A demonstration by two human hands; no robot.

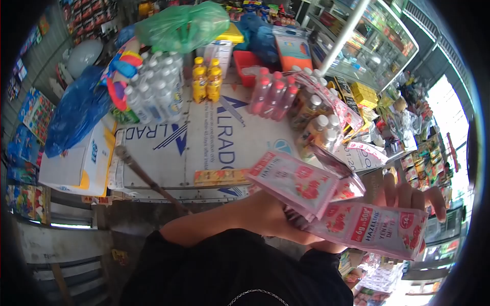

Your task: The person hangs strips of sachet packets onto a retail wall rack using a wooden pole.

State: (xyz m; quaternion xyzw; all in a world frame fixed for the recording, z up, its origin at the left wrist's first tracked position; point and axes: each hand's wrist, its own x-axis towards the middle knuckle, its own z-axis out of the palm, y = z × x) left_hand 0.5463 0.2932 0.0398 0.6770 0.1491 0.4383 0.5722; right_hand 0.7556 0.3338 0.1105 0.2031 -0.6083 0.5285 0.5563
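Pink Hazeline sachets (pixel 301 184), joined in a folded strip, are gripped in my left hand (pixel 278 217), which reaches across from the left in front of my chest. The sachets cover much of that hand's fingers. One end of the strip, a pink sachet with strawberry pictures (pixel 380 230), stretches right to my right hand (pixel 408 196). The fingers of my right hand show above and behind this sachet, bent and a little apart; its palm is hidden. More folded sachets hang between the two hands, above the table's right front edge.
The white printed tabletop (pixel 214 137) carries yellow bottles (pixel 206 81), pink bottles (pixel 274 94), wrapped clear bottles (pixel 158 92) and white-capped bottles (pixel 319 127). A stick (pixel 150 178) leans at the front edge. A white box (pixel 76 160) stands left; a glass cabinet (pixel 375 46) stands back right.
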